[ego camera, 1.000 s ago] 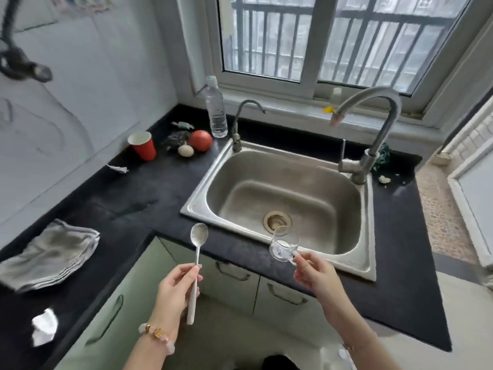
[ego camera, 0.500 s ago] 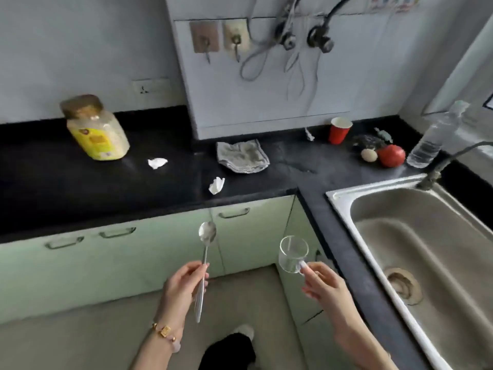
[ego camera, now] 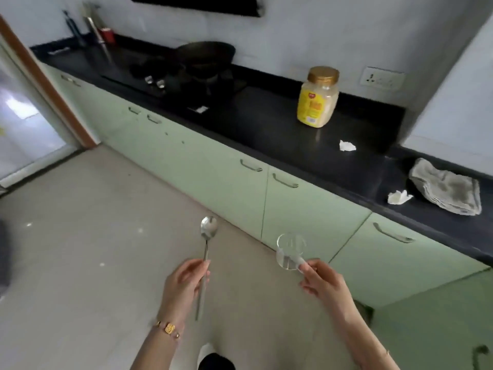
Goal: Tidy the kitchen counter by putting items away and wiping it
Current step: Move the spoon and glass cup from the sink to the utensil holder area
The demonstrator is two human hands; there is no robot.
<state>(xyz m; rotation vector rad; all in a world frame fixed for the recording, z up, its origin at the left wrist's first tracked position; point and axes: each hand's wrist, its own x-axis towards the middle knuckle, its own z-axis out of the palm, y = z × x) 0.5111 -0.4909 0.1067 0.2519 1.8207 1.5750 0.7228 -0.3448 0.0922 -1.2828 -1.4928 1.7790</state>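
My left hand [ego camera: 184, 285] grips a long metal spoon [ego camera: 207, 237] by its handle, bowl pointing up, out over the floor. My right hand [ego camera: 324, 285] pinches a small clear glass [ego camera: 290, 252], held tilted in front of the green cabinet doors. The black counter [ego camera: 266, 124] runs diagonally across the view. On it stand a yellow jar with a gold lid [ego camera: 318, 97], two crumpled white tissues [ego camera: 347, 146] [ego camera: 399, 197] and a folded grey cloth [ego camera: 448, 186] at the right.
A black stove with a dark wok [ego camera: 205, 56] sits at the counter's far end, with utensils [ego camera: 94, 25] beyond it. Green cabinets [ego camera: 306, 201] with metal handles run under the counter. A doorway [ego camera: 24, 116] opens on the left. Beige floor lies below my hands.
The view has swung left, away from the sink and along the counter toward the stove. Both hands keep the same hold on the spoon and the glass.
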